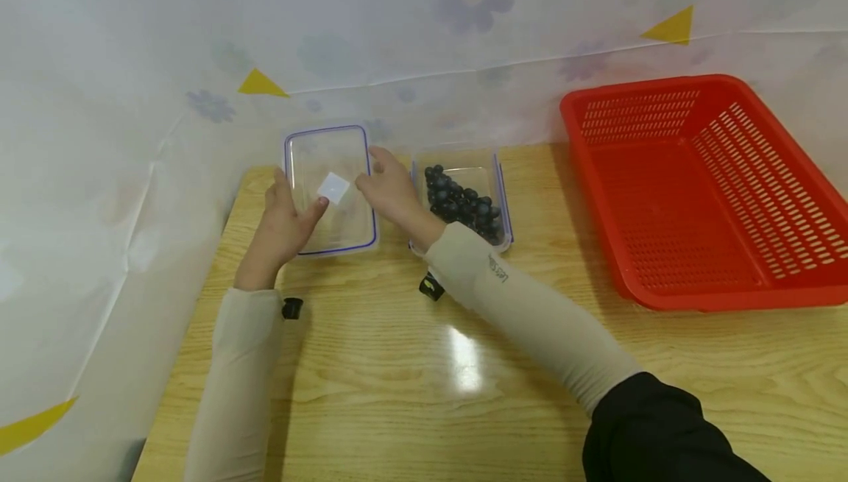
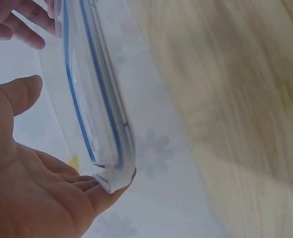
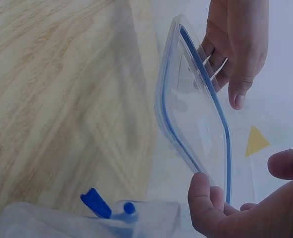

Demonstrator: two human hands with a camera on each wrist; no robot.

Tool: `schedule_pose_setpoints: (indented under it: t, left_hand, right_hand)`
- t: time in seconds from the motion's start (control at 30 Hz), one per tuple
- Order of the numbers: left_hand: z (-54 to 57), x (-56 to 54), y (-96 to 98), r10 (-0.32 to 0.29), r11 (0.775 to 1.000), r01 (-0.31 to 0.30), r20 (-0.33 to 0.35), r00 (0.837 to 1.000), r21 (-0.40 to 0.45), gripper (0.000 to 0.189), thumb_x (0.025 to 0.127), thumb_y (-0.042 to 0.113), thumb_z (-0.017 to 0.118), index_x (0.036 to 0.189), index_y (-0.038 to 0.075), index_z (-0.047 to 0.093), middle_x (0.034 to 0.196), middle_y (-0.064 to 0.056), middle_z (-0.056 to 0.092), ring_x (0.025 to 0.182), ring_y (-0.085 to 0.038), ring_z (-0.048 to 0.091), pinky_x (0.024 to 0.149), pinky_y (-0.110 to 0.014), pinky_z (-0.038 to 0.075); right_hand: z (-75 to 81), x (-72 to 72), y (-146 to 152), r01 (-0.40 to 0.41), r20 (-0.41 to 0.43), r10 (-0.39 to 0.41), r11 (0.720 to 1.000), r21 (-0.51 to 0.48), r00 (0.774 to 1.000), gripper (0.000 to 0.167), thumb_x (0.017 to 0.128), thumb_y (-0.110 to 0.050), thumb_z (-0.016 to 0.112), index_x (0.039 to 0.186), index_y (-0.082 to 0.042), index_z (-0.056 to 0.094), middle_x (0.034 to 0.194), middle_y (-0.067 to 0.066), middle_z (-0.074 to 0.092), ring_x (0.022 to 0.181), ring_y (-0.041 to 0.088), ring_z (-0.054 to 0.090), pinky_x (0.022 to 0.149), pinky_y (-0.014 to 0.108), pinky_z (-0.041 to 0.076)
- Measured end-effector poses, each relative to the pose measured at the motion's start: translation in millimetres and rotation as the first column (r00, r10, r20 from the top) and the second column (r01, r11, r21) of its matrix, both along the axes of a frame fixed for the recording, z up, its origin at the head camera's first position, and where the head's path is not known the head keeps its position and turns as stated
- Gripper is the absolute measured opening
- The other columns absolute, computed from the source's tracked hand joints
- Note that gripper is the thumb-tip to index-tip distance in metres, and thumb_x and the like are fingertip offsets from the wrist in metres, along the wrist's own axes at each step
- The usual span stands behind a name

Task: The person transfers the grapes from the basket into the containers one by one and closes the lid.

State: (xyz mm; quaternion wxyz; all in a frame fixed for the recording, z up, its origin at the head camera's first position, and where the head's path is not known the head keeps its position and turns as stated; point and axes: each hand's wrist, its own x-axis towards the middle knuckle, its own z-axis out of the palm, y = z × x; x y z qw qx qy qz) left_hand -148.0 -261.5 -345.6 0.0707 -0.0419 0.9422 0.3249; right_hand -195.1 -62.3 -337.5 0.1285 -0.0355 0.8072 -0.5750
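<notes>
A clear rectangular lid (image 1: 311, 151) with a blue seal is held up between both hands, tilted in the wrist views. A bright white square shows on its face. My left hand (image 1: 281, 228) has fingers bent round behind the lid's left edge, and its thumb stands apart in front. At the opposite edge, my right hand (image 1: 394, 188) hooks its fingertips round the rim (image 3: 228, 163), with the thumb raised off it. Just right of that hand stands a clear plastic container (image 1: 501, 195) with a bunch of dark grapes (image 1: 457, 199) inside.
A big red plastic basket (image 1: 682, 202) stands on the wooden table (image 1: 371, 364) at the right. Wall covering with flower prints rises behind and at the left. My right forearm crosses in front of the container.
</notes>
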Motion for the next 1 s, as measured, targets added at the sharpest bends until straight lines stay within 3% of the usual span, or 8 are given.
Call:
schedule_pose_setpoints:
  t: [0.27, 0.53, 0.77, 0.9, 1.0]
  left_hand:
    - [14.6, 3.0, 14.5, 0.015, 0.997, -0.008, -0.101, 0.995, 0.070, 0.100, 0.103, 0.055, 0.047, 0.157, 0.006, -0.021, 0.163, -0.029, -0.012, 0.150, -0.042, -0.002, 0.118, -0.057, 0.007]
    - [25.6, 5.9, 31.9, 0.004, 0.993, 0.022, -0.219, 0.976, 0.115, 0.096, 0.103, 0.045, 0.053, 0.160, 0.011, -0.016, 0.166, -0.023, -0.007, 0.151, -0.035, 0.001, 0.119, -0.054, 0.008]
    - [32.8, 6.9, 45.9, -0.029, 0.987, 0.077, -0.312, 0.950, 0.143, 0.096, 0.103, 0.046, 0.054, 0.160, 0.015, -0.018, 0.167, -0.017, -0.008, 0.151, -0.030, 0.000, 0.120, -0.053, 0.009]
    - [33.1, 7.1, 51.7, -0.029, 0.980, 0.094, -0.339, 0.940, 0.177, 0.097, 0.102, 0.046, 0.055, 0.160, 0.016, -0.017, 0.167, -0.013, -0.009, 0.151, -0.024, -0.002, 0.120, -0.050, 0.008]
    - [31.2, 6.7, 55.5, -0.030, 0.976, 0.105, -0.359, 0.933, 0.191, 0.097, 0.102, 0.044, 0.056, 0.161, 0.017, -0.016, 0.167, -0.011, -0.008, 0.151, -0.020, -0.003, 0.121, -0.047, 0.008]
  right_hand:
    - [13.8, -2.4, 13.6, 0.074, -0.050, -0.076, 0.997, -0.035, 0.996, 0.062, 0.095, -0.015, 0.060, 0.154, -0.014, 0.042, 0.146, 0.012, 0.053, 0.130, 0.030, 0.051, 0.103, 0.041, 0.045]
    - [27.8, -2.3, 32.8, 0.099, -0.111, -0.107, 0.993, -0.071, 0.988, 0.061, 0.095, -0.013, 0.060, 0.154, -0.014, 0.043, 0.141, 0.011, 0.056, 0.124, 0.028, 0.055, 0.096, 0.038, 0.049]
    - [42.9, -0.3, 51.3, 0.114, -0.083, -0.130, 0.977, -0.181, 0.988, 0.060, 0.096, -0.007, 0.057, 0.154, -0.013, 0.042, 0.138, 0.012, 0.053, 0.092, 0.024, 0.062, 0.076, 0.032, 0.054]
    - [47.4, 2.9, 59.4, 0.106, -0.095, -0.123, 0.981, -0.163, 0.988, 0.061, 0.096, -0.007, 0.054, 0.155, -0.013, 0.041, 0.137, 0.010, 0.053, 0.085, 0.021, 0.061, 0.074, 0.030, 0.053]
    - [48.4, 5.2, 64.4, 0.104, -0.113, -0.121, 0.984, -0.146, 0.986, 0.061, 0.096, -0.008, 0.055, 0.156, -0.013, 0.040, 0.137, 0.010, 0.054, 0.088, 0.020, 0.059, 0.075, 0.029, 0.052]
